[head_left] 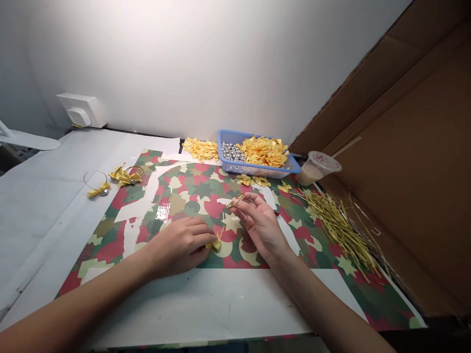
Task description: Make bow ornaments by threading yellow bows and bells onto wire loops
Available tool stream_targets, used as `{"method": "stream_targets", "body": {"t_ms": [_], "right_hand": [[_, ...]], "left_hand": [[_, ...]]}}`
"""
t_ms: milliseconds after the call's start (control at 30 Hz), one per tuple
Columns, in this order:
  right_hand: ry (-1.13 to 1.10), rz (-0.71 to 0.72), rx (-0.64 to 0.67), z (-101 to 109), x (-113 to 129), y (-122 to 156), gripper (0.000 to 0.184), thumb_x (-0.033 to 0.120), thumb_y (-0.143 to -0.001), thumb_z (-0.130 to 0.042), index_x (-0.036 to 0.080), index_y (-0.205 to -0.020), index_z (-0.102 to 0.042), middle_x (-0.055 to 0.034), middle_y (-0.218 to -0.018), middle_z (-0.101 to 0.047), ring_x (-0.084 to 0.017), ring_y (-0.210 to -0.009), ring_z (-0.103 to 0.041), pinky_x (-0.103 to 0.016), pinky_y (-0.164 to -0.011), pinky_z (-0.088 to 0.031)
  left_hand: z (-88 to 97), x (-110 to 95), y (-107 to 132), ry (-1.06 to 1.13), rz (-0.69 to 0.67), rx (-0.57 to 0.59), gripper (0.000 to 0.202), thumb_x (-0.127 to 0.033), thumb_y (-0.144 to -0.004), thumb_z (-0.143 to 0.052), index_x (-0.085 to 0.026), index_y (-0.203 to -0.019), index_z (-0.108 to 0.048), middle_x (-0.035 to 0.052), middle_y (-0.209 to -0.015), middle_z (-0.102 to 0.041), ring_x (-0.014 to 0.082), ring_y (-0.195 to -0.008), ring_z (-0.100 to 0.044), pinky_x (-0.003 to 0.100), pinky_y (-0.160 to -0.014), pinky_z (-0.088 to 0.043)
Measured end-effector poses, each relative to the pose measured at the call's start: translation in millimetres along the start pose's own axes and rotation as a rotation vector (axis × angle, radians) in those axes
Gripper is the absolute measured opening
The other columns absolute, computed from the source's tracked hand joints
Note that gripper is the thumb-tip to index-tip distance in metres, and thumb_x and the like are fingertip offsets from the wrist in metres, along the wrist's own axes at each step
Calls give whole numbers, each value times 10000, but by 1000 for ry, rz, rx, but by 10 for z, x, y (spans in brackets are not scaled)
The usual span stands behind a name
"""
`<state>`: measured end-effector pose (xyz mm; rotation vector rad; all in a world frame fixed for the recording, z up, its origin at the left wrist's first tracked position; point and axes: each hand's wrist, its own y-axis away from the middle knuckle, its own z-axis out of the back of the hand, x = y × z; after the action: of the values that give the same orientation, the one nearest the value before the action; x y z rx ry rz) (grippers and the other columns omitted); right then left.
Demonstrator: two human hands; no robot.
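Note:
My left hand lies low on the patterned paper, fingers closed on a small yellow bow at its fingertips. My right hand is just to the right, its fingers pinching a thin gold loop held a little above the paper. A fine gold strand runs down from the loop toward the bow. Both hands work close together at the middle of the table.
A blue basket at the back holds yellow bows and silver beads. More bows lie left of it. Finished looped bows sit at left. Gold ties lie at right, beside a lidded cup and a cardboard wall.

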<state>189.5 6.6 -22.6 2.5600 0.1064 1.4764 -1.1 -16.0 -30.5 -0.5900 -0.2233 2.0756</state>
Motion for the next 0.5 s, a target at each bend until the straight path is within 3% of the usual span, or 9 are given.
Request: {"method": "stream_targets", "body": {"t_ms": [133, 267, 500], "right_hand": [[29, 2, -19, -1, 17, 2, 348, 227, -480, -856, 203, -716, -601, 42, -707, -660, -96, -659, -623, -211, -649, -539], [33, -10, -15, -2, 33, 3, 369, 243, -462, -866, 204, -720, -605, 42, -710, -660, -96, -668, -615, -213, -650, -526], [171, -102, 100, 23, 52, -3, 409, 289, -462, -869, 203, -738, -579, 42, -690, -665, -113, -679, -628, -238, -673, -501]], "left_hand": [[33, 21, 6, 44, 12, 27, 282, -46, -806, -452, -177, -905, -681, 60, -902, -678, 188, -837, -605, 310, -725, -507], [116, 34, 4, 153, 107, 55, 288, -55, -799, -470, -203, -865, -708, 66, -903, -623, 166, -788, -582, 292, -690, -486], [209, 34, 29, 547, 118, 257, 262, -23, -791, -504, -192, -789, -705, 43, -965, -659, 129, -829, -629, 217, -731, -490]]}}
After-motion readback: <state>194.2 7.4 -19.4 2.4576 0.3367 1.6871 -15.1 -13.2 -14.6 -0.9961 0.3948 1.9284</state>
